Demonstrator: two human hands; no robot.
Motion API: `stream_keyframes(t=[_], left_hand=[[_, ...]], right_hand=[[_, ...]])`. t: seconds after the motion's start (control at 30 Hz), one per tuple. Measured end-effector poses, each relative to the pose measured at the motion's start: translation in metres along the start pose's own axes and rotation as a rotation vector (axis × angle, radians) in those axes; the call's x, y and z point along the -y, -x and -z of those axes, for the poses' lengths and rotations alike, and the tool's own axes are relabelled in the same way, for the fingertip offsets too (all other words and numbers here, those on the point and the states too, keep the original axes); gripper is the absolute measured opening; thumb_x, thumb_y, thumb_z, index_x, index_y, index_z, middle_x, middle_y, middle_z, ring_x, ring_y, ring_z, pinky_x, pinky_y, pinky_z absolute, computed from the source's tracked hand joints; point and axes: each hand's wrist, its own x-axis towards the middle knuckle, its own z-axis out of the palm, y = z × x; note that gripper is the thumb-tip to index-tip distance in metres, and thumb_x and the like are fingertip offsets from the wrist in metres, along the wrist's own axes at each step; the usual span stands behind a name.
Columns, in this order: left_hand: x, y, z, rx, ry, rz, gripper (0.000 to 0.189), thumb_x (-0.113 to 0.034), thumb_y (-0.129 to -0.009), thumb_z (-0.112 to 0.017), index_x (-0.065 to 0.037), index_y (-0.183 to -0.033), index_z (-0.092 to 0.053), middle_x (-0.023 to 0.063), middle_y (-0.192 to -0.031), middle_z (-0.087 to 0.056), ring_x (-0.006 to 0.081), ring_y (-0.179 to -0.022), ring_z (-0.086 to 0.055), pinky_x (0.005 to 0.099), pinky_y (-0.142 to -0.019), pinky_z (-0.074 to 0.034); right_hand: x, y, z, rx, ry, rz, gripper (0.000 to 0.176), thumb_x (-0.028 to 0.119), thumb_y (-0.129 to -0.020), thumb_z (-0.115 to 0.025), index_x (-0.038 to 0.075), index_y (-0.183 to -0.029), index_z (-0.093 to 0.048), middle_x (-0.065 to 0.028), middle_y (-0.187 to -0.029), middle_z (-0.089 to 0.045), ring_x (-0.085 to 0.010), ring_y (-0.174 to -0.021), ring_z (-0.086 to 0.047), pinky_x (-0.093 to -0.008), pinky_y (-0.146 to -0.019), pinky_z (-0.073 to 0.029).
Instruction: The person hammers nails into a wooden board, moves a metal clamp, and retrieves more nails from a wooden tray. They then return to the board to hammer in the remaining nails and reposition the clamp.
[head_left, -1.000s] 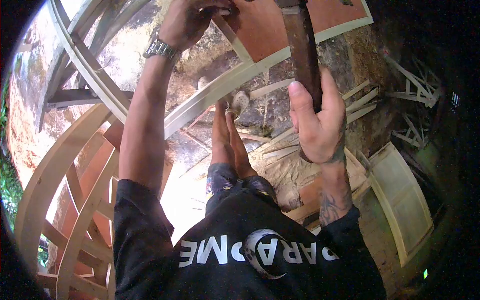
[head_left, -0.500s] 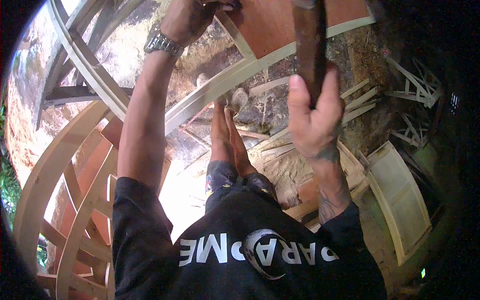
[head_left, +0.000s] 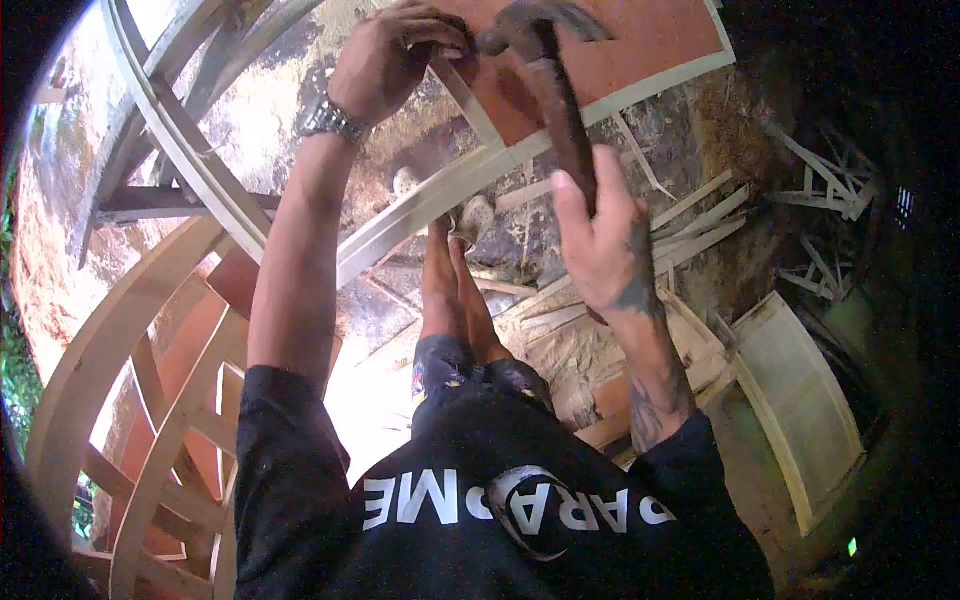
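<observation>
My right hand [head_left: 605, 235] is closed around the dark handle of a claw hammer [head_left: 566, 115]. The hammer's head is beside the fingertips of my left hand [head_left: 385, 60], over a reddish-brown panel [head_left: 650, 50]. With fingers bent and pressed together, my left hand is at the far end of a short wooden crosspiece [head_left: 468, 105]. Whatever those fingers pinch is too small or hidden to make out. The crosspiece meets a pale curved wooden rail [head_left: 425, 215] that edges the panel. A metal watch [head_left: 333, 120] circles my left wrist.
Curved wooden frames [head_left: 85, 330] stand at the left. Loose wood strips [head_left: 700, 225] lie on the floor to the right, near a curved framed panel [head_left: 800, 400]. My shoes [head_left: 475, 220] show below the rail. Scrap wood [head_left: 835, 180] is piled at far right.
The hammer has swung down and left, its head now in view near my left fingers. My right hand has moved left and slightly lower. My left hand stays at the crosspiece's end.
</observation>
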Motion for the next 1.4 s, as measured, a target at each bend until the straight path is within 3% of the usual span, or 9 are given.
stream_keyframes(t=[0.2,0.33,0.53,0.6,0.77,0.87,1.0,1.2,1.4], left_hand=[[-0.011,-0.011,0.012,-0.036,0.198,-0.019,0.029,0.014,-0.077,-0.062,-0.003,-0.096,-0.074,0.0129,-0.104,-0.074,0.0275,-0.097,-0.071,0.0343,-0.082,-0.056],[-0.025,-0.014,0.015,-0.133,0.190,0.146,0.027,0.011,-0.085,-0.063,-0.003,-0.109,-0.064,0.0108,-0.108,-0.064,0.0257,-0.079,-0.064,0.0349,-0.072,-0.053],[-0.018,-0.011,0.014,-0.116,0.169,0.115,0.019,0.006,-0.089,-0.065,-0.004,-0.105,-0.065,0.0132,-0.112,-0.067,0.0262,-0.085,-0.066,0.0365,-0.078,-0.053],[0.004,-0.001,-0.001,-0.196,0.150,0.148,0.042,0.007,-0.077,-0.071,-0.004,-0.118,-0.071,0.0114,-0.119,-0.072,0.0242,-0.113,-0.069,0.0326,-0.098,-0.053],[0.003,-0.003,0.006,-0.156,0.230,0.085,0.048,0.014,-0.070,-0.055,-0.002,-0.114,-0.068,0.0124,-0.118,-0.069,0.0266,-0.107,-0.068,0.0333,-0.097,-0.052],[0.003,0.000,0.004,-0.146,0.275,0.111,0.044,0.013,-0.073,-0.059,-0.001,-0.114,-0.067,0.0128,-0.119,-0.069,0.0267,-0.106,-0.068,0.0334,-0.097,-0.052],[-0.010,-0.004,0.010,-0.241,0.260,0.113,0.031,0.011,-0.080,-0.066,-0.006,-0.105,-0.069,0.0095,-0.108,-0.068,0.0284,-0.087,-0.069,0.0348,-0.076,-0.055],[-0.006,-0.003,0.010,-0.228,0.289,0.113,0.032,0.014,-0.080,-0.064,-0.005,-0.106,-0.067,0.0106,-0.109,-0.067,0.0287,-0.085,-0.069,0.0349,-0.073,-0.055],[-0.012,-0.008,0.019,-0.229,0.306,0.132,0.035,0.011,-0.078,-0.064,-0.007,-0.108,-0.068,0.0100,-0.109,-0.067,0.0319,-0.092,-0.070,0.0368,-0.078,-0.057]], right_hand=[[-0.008,0.016,-0.009,-0.340,-0.061,0.306,0.020,0.019,-0.106,-0.053,0.001,-0.114,-0.052,-0.0044,-0.076,-0.056,-0.0148,-0.057,-0.054,-0.0317,-0.055,-0.045],[0.002,-0.007,-0.012,0.079,-0.052,-0.044,0.019,0.019,-0.104,-0.055,0.000,-0.109,-0.055,-0.0087,-0.079,-0.061,-0.0224,-0.060,-0.059,-0.0394,-0.055,-0.047],[-0.004,0.019,-0.013,-0.295,-0.059,0.383,0.021,0.018,-0.101,-0.058,0.001,-0.112,-0.055,-0.0049,-0.079,-0.062,-0.0197,-0.065,-0.061,-0.0402,-0.060,-0.051],[-0.016,0.009,-0.024,-0.144,0.105,0.294,0.025,0.021,-0.101,-0.059,0.001,-0.116,-0.055,-0.0112,-0.080,-0.065,-0.0289,-0.067,-0.065,-0.0452,-0.063,-0.052],[0.011,-0.002,-0.009,-0.124,0.026,0.088,0.034,0.019,-0.099,-0.064,0.003,-0.127,-0.056,-0.0230,-0.093,-0.070,-0.0422,-0.082,-0.072,-0.0470,-0.067,-0.056],[-0.001,0.015,-0.013,-0.369,-0.004,0.323,0.030,0.023,-0.098,-0.065,-0.002,-0.114,-0.057,-0.0171,-0.076,-0.063,-0.0283,-0.069,-0.065,-0.0411,-0.069,-0.054],[-0.010,-0.008,-0.022,0.135,0.171,-0.034,0.030,0.018,-0.100,-0.062,0.003,-0.125,-0.054,-0.0275,-0.091,-0.069,-0.0489,-0.086,-0.069,-0.0528,-0.066,-0.055],[0.015,0.010,-0.015,-0.280,0.021,0.233,0.030,0.019,-0.096,-0.068,-0.003,-0.116,-0.058,-0.0113,-0.089,-0.067,-0.0201,-0.074,-0.065,-0.0363,-0.068,-0.054],[0.004,-0.024,-0.022,0.031,0.191,-0.042,0.027,0.020,-0.100,-0.062,0.004,-0.121,-0.053,-0.0277,-0.084,-0.066,-0.0503,-0.083,-0.067,-0.0540,-0.062,-0.051]])
